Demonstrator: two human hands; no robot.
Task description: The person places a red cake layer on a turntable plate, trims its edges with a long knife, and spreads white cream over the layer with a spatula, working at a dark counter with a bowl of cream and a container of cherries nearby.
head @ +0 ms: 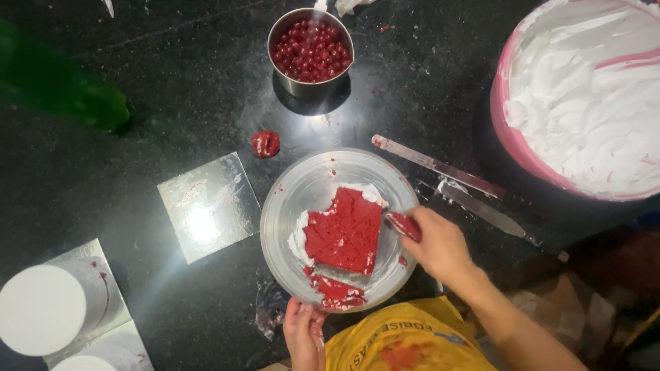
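A round silver turntable plate [302, 185] sits on the black counter in front of me. On it lies a squarish slab of red cake [344, 233] with white cream under its left and top edges, and a smaller red scrap [338, 291] lies near the plate's front rim. My right hand [440, 246] grips a tool smeared with red [403, 225], its tip against the slab's right side. My left hand [304, 333] pinches the plate's front rim.
A steel pot of red cherries [311, 49] stands at the back. A big pink bowl of white cream [584, 96] fills the right. Two long spatulas [440, 166] lie beside it. A silver board [210, 205], a red blob [265, 143] and white round cakes [48, 308] lie left.
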